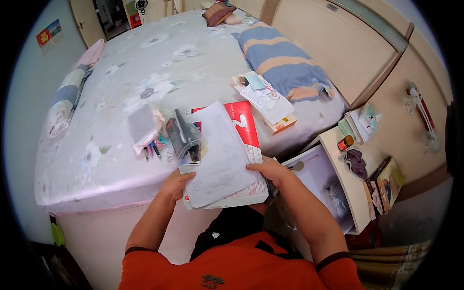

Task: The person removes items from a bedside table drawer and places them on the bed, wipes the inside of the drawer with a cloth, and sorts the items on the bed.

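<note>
A stack of white papers (217, 159) lies over a red and white box or folder (244, 123), and both hands hold the stack. My left hand (178, 184) grips its left edge, thumb on top and fingers hidden underneath. On the right edge, my right hand (267, 169) clamps the papers the same way. Just beyond the left side of the papers is a clear plastic bag (186, 140) with dark items inside. Several pens (153, 150) and a pale pink and white pouch or packet (145, 126) lie left of it on the bed.
An open drawer (316, 169) juts from the nightstand (355, 179) at my right. A brown bottle (345, 142) and a dark cloth (356, 163) sit on top. Papers over a box (266, 99) lie on the bed (106, 145) near a striped blue pillow (285, 60).
</note>
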Motion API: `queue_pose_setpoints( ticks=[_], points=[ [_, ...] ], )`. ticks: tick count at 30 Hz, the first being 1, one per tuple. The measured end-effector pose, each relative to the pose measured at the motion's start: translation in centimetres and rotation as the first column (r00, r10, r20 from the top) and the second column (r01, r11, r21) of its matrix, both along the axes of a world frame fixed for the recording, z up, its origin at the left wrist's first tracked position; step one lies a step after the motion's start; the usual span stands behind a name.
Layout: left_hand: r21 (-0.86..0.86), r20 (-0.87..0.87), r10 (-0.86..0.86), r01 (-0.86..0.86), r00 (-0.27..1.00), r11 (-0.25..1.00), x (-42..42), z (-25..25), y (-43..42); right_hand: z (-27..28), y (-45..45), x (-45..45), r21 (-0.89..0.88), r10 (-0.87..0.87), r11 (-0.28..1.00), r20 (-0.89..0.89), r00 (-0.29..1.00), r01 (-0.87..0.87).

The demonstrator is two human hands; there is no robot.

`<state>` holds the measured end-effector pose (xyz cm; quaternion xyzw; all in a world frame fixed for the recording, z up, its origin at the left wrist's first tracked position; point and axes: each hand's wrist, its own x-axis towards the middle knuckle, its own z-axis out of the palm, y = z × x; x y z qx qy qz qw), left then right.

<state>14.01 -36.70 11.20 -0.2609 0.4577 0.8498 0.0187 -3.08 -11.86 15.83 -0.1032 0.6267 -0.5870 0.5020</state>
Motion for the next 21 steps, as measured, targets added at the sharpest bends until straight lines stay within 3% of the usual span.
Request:
queue_pose_setpoints(
  ticks=[1, 2, 3, 4, 5, 7, 8, 10, 11, 12, 14, 18, 20, 21],
  points=[
    [-0.139, 0.033, -0.018, 0.022, 0.999, 0.990, 0.0, -0.1, -0.2, -0.8, 0.1, 0.3, -0.024, -0.055, 0.998, 0.024, 0.998, 0.055],
    [-0.145, 0.032, -0.013, 0.018, 0.999, 0.989, 0.1, 1.0, 0.0, -1.3, 0.1, 0.6, -0.045, -0.111, 0.993, 0.050, 0.993, 0.113],
    [-0.478, 0.169, -0.022, 0.102, 0.985, 0.872, 0.0, 2.8, 0.5, -0.5, 0.1, 1.2, -0.047, -0.105, 0.993, 0.049, 0.993, 0.107],
    [-0.733, 0.303, 0.018, 0.221, 0.953, 0.644, 0.0, 3.8, 1.1, 0.4, 0.3, 1.9, -0.043, -0.139, 0.989, 0.105, 0.985, 0.145],
    [-0.734, 0.304, 0.021, 0.220, 0.952, 0.642, 0.0, 3.5, 1.6, 0.9, 0.5, 2.5, -0.037, -0.176, 0.982, 0.162, 0.971, 0.184],
    [-0.989, 0.025, 0.280, -0.017, 0.960, 0.149, 0.2, 2.6, 3.0, -0.5, 1.0, 3.0, -0.068, -0.178, 0.979, 0.166, 0.970, 0.192],
    [-0.989, 0.024, 0.280, -0.018, 0.960, 0.146, -0.2, 3.2, 3.5, -1.0, 1.2, 3.2, -0.097, -0.185, 0.974, 0.171, 0.968, 0.203],
    [-0.961, -0.131, 0.162, -0.086, 0.978, -0.262, -1.0, 5.7, 4.2, -1.0, 1.5, 3.6, -0.090, -0.202, 0.971, 0.190, 0.961, 0.222],
    [-0.941, -0.083, 0.109, -0.042, 0.991, -0.335, -1.6, 6.7, 4.1, -0.9, 1.7, 3.8, -0.080, -0.221, 0.967, 0.207, 0.953, 0.241],
    [-0.941, -0.083, 0.109, -0.042, 0.991, -0.335, -2.3, 6.4, 3.3, -0.7, 1.8, 3.9, -0.080, -0.220, 0.967, 0.208, 0.953, 0.241],
    [-0.934, -0.048, -0.123, -0.088, 0.991, -0.346, -3.4, 5.1, 1.3, -0.3, 2.1, 4.3, -0.018, -0.253, 0.965, 0.208, 0.945, 0.262],
    [-0.878, -0.108, -0.113, -0.148, 0.988, -0.456, -4.1, 5.2, -1.6, 0.0, 3.7, 5.8, -0.064, -0.283, 0.952, 0.203, 0.938, 0.301],
    [-1.000, 0.003, -0.026, 0.002, 1.000, -0.023, -4.8, 4.2, -3.5, -0.7, 4.3, 6.4, -0.040, -0.305, 0.948, 0.153, 0.940, 0.314],
    [-1.000, 0.004, -0.024, 0.003, 1.000, -0.022, -4.7, 3.7, -3.7, -0.7, 4.3, 6.4, -0.038, -0.304, 0.949, 0.153, 0.940, 0.313]
  ],
)
